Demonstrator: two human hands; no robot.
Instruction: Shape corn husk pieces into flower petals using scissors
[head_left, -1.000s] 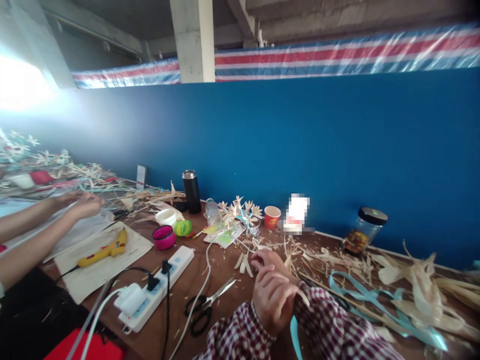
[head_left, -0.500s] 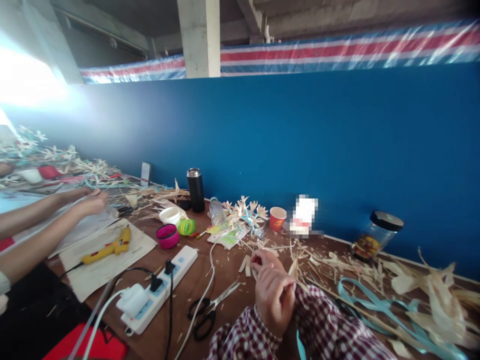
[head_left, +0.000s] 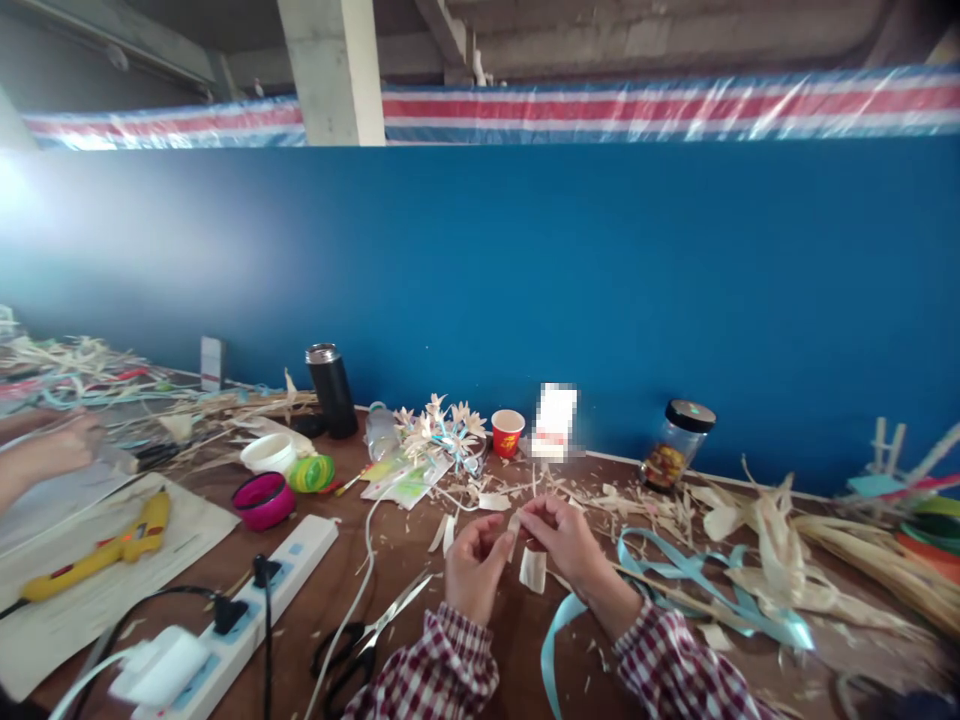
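My left hand [head_left: 475, 572] and my right hand [head_left: 564, 545] meet over the brown table, fingertips almost touching. Between them is a small pale piece of dried husk [head_left: 514, 528], pinched by the fingers of both. Just below my right hand lies another cut husk piece [head_left: 533, 570]. Loose husk strips [head_left: 448, 535] rest beyond my left hand. Scissors [head_left: 375, 635] with black handles lie with blades apart, left of my left sleeve. A light blue ribbon [head_left: 555, 640] curls beneath my right wrist.
A bunch of husk flowers [head_left: 442, 430], a red paper cup [head_left: 508, 433] and a lidded jar [head_left: 679, 445] stand along the blue partition. At left are a white power strip [head_left: 292, 565], a yellow glue gun [head_left: 112, 550] and another person's hand [head_left: 64, 445].
My hands, overlapped before, are now side by side with a husk piece between their fingertips. The view has turned right, so the table's objects appear further left.
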